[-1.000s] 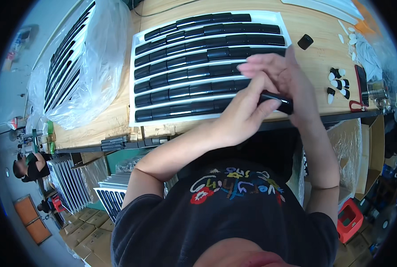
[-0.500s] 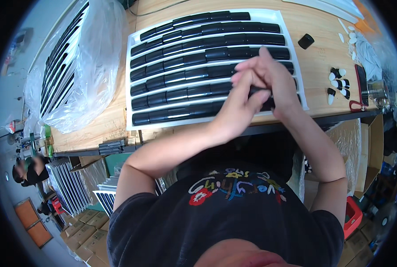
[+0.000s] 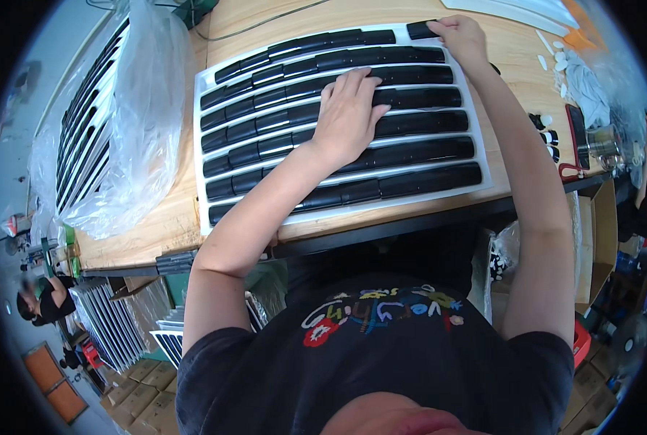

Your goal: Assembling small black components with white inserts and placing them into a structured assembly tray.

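A white tray holds curved rows of glossy black cylindrical pieces. Across its middle rows lies my left hand, palm down and fingers loosely spread, gripping nothing. At the far right corner, the fingers of my right hand pinch a short black cylindrical piece. That piece sits at the end of the top row, with a small gap of white between it and its neighbours. What exactly the pieces are, I cannot make out.
Left of the tray stands a plastic-wrapped stack of similar trays. Small black-and-white parts, red-handled scissors, a glass jar and a grey cloth lie on the right. A person is at the far left.
My hands were together over the tray's right side and have come apart. The left moved left onto the rows; the right reached to the far corner, where it now holds a black piece.
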Available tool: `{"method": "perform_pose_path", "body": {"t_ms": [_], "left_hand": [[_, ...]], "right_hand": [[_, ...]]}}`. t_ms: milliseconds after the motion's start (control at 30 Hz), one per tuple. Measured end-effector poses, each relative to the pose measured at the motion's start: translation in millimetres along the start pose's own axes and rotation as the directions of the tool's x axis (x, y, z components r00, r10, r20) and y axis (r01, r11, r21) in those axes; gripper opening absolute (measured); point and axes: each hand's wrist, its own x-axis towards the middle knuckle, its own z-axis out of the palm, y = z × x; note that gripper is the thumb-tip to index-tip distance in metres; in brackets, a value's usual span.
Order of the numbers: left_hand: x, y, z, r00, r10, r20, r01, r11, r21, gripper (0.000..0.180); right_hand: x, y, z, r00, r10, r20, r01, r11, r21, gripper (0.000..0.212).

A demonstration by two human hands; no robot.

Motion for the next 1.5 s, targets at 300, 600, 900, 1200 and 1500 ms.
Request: {"method": "perform_pose_path", "body": {"t_ms": [300,600,900,1200,1500], "left_hand": [[-1.2,2.9,7.8,0.999,0.034,-0.029,-0.033,0.999,0.036,0.034],[-1.2,3.7,5.2,0.999,0.036,-0.036,-0.033,0.995,0.089,0.034],[-3.5,0.3,6.9,0.998,0.022,-0.052,-0.017,0.995,0.099,0.033],[-9.1,2.9,10.6,0.995,0.009,-0.096,0.0,0.996,0.093,0.034],[42.8,-87.9,-64.7,0.953,-0.181,-0.244,0.145,0.977,-0.155,0.025]], "right_hand": [[5.0,-9.1,3.0,0.962,-0.273,-0.001,0.243,0.86,-0.449,0.03],[-32.4,48.1,-99.3,0.917,-0.248,0.311,0.366,0.832,-0.417,0.034],[16.4,32.9,-10.0,0.997,0.042,-0.059,-0.035,0.992,0.118,0.03],[8.7,16.9,-0.9,0.98,0.178,0.084,-0.13,0.906,-0.403,0.049],[-118.7,-52.8,-66.7,0.921,-0.077,0.381,0.038,0.993,0.111,0.036]]}}
